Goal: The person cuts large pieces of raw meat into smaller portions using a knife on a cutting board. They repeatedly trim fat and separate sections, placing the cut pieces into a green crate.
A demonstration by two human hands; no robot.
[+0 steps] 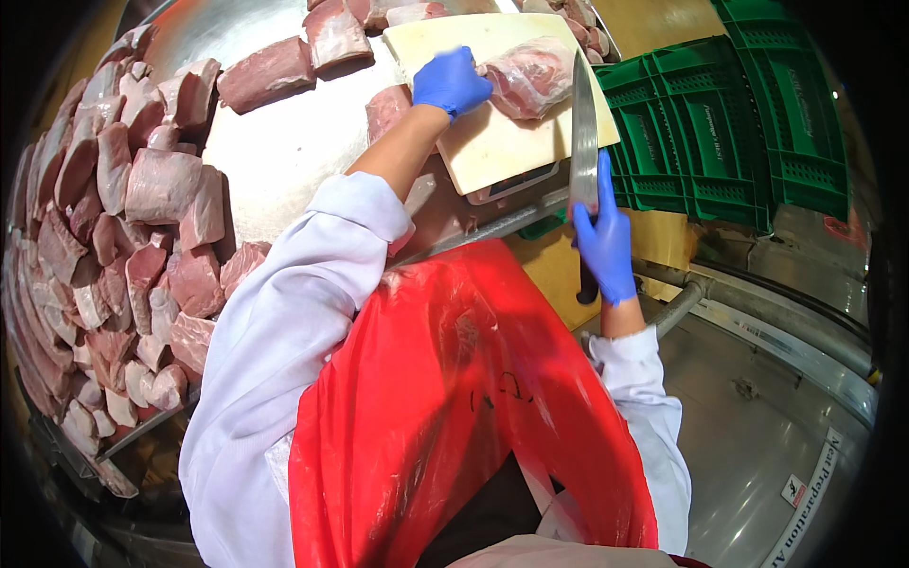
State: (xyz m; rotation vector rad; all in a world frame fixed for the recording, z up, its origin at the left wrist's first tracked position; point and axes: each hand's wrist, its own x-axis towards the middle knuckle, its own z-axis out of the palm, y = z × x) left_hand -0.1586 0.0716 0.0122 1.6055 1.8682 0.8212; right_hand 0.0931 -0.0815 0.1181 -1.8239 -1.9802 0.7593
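Observation:
A cut of raw meat (530, 79), pink with a whitish fat layer, lies on the cream cutting board (488, 156). My left hand (453, 83), in a blue glove, is closed at the meat's left end and appears to grip its edge; the fingertips are partly hidden. In my right hand (606, 248), also gloved in blue, is a long knife (584, 142) with a dark handle. Its broad blade points away from me, beside the meat's right end and over the board's right edge. The right index finger stretches along the blade; the other fingers are mostly hidden around the handle.
Many raw meat pieces (163, 186) are heaped at the left on a white surface (275, 170). Green plastic crates (696, 128) stand at the right. Below the board are part of a scale (516, 183) and a metal rail (507, 223).

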